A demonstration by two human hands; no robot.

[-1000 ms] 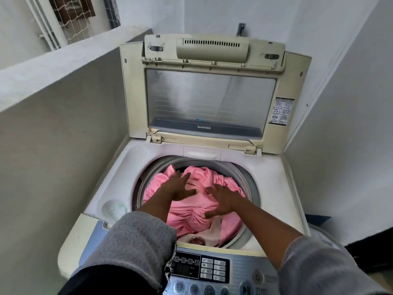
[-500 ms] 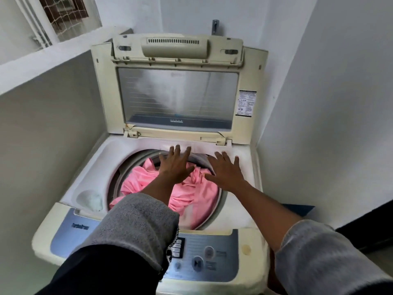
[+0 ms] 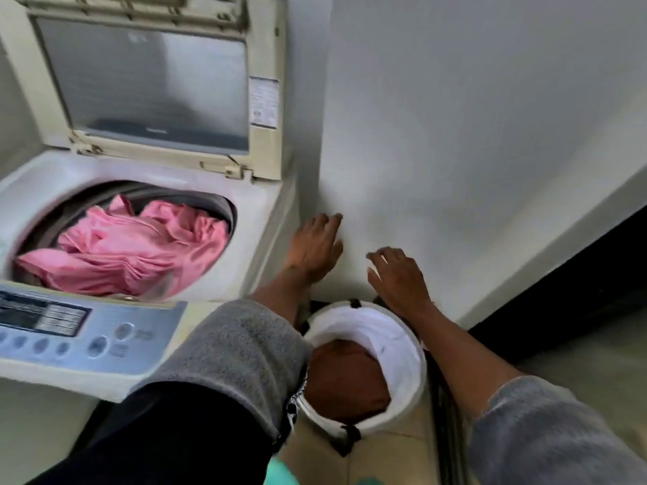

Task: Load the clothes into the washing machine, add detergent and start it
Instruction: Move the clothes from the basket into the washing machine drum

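The cream top-loading washing machine [image 3: 261, 218] stands at the left with its lid [image 3: 147, 82] raised. Pink clothes [image 3: 133, 250] fill the drum. On the floor to its right sits a white laundry basket [image 3: 402, 348] holding a brown garment [image 3: 346, 379]. My left hand [image 3: 315, 246] hovers beside the machine's right side, above the basket, fingers spread and holding nothing. My right hand [image 3: 399, 278] is over the basket's far rim, fingers apart and slightly curled, holding nothing too.
The control panel [image 3: 80, 341] with buttons runs along the machine's front. A white wall [image 3: 472, 134] rises right behind the basket, with a dark band [image 3: 577, 285] at its foot. Something green [image 3: 280, 474] shows at the bottom edge.
Both hands have left the pink clothes in the drum and swung right, down over the basket. The view has turned right with them.
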